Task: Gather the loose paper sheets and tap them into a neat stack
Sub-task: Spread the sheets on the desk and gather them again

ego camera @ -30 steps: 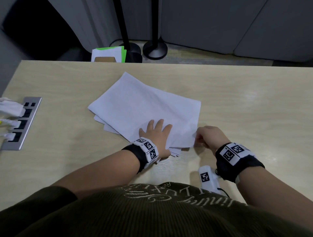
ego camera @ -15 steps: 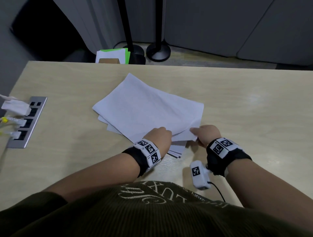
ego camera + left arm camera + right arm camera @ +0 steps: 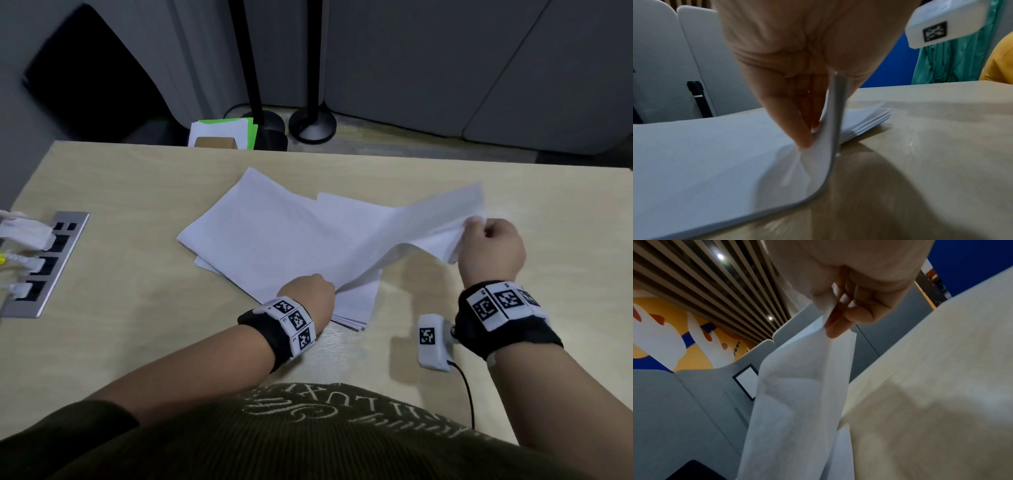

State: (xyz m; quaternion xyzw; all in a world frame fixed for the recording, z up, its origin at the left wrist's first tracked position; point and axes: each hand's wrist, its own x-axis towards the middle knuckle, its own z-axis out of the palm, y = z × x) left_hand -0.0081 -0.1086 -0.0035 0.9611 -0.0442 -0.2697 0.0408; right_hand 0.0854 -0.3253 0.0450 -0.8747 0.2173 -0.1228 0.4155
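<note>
Light: dim, cool, from ceiling spots (image 3: 720, 256)
Shadows: soft, on table (image 3: 445, 164)
Glare: faint sheen on tabletop
Blur: both wrist views smeared
Edges: wide-angle bending

My right hand (image 3: 489, 251) has swung up and out to the right, lifting a pinched corner of the top paper sheets (image 3: 274, 236) off the table (image 3: 137, 325). My left hand (image 3: 308, 291) has gone from flat to a pinching grip on their near edge.
</note>
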